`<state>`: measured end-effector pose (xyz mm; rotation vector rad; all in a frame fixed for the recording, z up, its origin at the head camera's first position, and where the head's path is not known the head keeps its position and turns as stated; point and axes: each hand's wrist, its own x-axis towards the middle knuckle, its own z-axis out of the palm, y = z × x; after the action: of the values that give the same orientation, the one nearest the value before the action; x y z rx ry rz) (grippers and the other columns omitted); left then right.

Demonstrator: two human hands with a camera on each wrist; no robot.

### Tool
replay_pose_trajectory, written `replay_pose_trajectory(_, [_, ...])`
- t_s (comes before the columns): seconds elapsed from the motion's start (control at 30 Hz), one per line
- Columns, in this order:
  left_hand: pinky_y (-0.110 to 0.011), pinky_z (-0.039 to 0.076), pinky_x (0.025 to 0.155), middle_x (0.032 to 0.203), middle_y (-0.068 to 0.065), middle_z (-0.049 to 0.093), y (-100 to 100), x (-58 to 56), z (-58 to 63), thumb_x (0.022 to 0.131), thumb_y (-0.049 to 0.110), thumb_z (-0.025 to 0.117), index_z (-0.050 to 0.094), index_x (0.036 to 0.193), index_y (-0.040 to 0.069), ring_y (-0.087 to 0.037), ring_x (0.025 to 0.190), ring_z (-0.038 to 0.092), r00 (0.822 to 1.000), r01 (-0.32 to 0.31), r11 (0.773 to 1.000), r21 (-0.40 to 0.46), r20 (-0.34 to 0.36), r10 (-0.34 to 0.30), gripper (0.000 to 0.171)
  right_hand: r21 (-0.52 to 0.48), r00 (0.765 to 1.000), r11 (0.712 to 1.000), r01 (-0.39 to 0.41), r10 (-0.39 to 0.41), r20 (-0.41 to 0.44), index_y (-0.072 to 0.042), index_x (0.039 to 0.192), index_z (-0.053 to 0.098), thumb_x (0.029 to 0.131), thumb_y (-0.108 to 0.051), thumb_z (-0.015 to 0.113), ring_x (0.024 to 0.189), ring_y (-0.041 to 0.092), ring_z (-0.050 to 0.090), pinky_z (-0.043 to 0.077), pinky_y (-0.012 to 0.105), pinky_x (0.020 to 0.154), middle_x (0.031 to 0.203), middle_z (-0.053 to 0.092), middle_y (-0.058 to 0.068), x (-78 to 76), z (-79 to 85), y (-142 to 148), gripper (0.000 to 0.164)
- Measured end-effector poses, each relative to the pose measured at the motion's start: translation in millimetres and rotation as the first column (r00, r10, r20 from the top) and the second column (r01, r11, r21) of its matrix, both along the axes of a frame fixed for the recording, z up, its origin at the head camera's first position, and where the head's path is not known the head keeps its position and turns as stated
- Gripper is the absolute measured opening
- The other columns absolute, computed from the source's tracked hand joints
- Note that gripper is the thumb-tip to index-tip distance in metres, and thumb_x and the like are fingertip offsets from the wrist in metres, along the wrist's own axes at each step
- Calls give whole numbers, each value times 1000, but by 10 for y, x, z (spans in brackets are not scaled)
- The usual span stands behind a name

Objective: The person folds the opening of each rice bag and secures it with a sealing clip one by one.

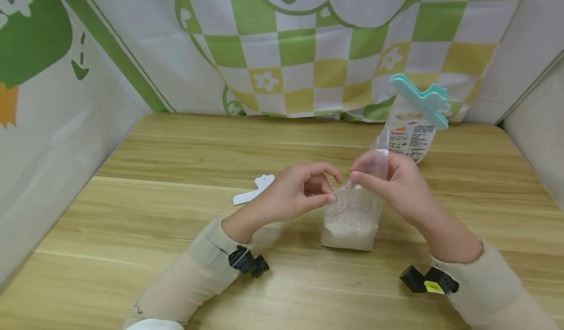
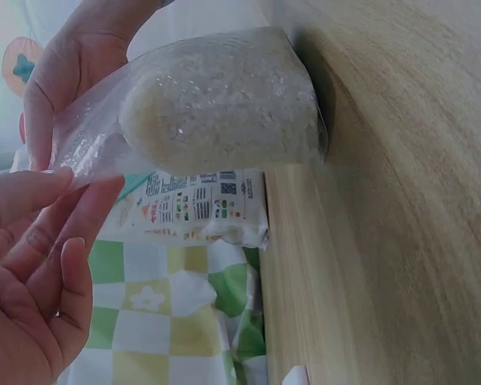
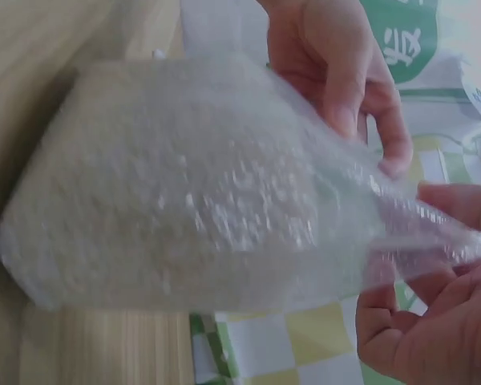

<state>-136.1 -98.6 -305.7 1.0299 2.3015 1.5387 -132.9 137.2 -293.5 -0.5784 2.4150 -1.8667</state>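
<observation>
A clear plastic bag of rice (image 1: 351,227) stands upright on the table, its lower part full of white grains and its upper film loose. My left hand (image 1: 293,193) pinches the film at the bag's upper left edge between thumb and fingers. On the other side my right hand (image 1: 405,185) grips the top of the bag, thumb in front and fingers behind the film. Seen from the left wrist, the rice bag (image 2: 224,104) narrows toward both hands. In the right wrist view the film (image 3: 345,200) is drawn out to a point between them.
Behind my right hand stands a printed white package (image 1: 407,136) with a teal clip (image 1: 420,100) across its top. A white clip (image 1: 253,193) lies on the wooden table (image 1: 176,163), just beyond my left wrist. A checkered cloth (image 1: 295,51) hangs along the back.
</observation>
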Motion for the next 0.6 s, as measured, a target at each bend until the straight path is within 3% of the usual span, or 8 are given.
replay_pose_trajectory(0.17, [-24,50,63,81,-9,69,-17,-6,-5,98,-3,71,64,124,-1,-9,68,58,998,59,998,31,-29,-58,27,-6,992,995,-104,103,-79,-1,103,73,100,1,68,84,11,65,54,24,72,95,73,-6,-76,-20,92,6])
replay_pose_trajectory(0.37, [-23,38,58,80,-14,66,-24,-29,-26,98,-3,71,65,125,-2,-5,63,49,997,73,996,55,-30,-72,28,-117,963,960,-253,238,-124,-16,105,77,99,13,59,90,10,68,56,22,78,102,74,-2,-149,-61,148,35])
replay_pose_trajectory(0.6, [-23,40,60,80,-14,67,-7,-46,-52,98,-3,72,66,126,-2,-5,64,50,997,66,997,52,-37,-64,29,-172,952,941,-291,266,-152,-15,101,80,97,18,59,91,11,70,57,21,79,100,76,-3,-201,-101,204,39])
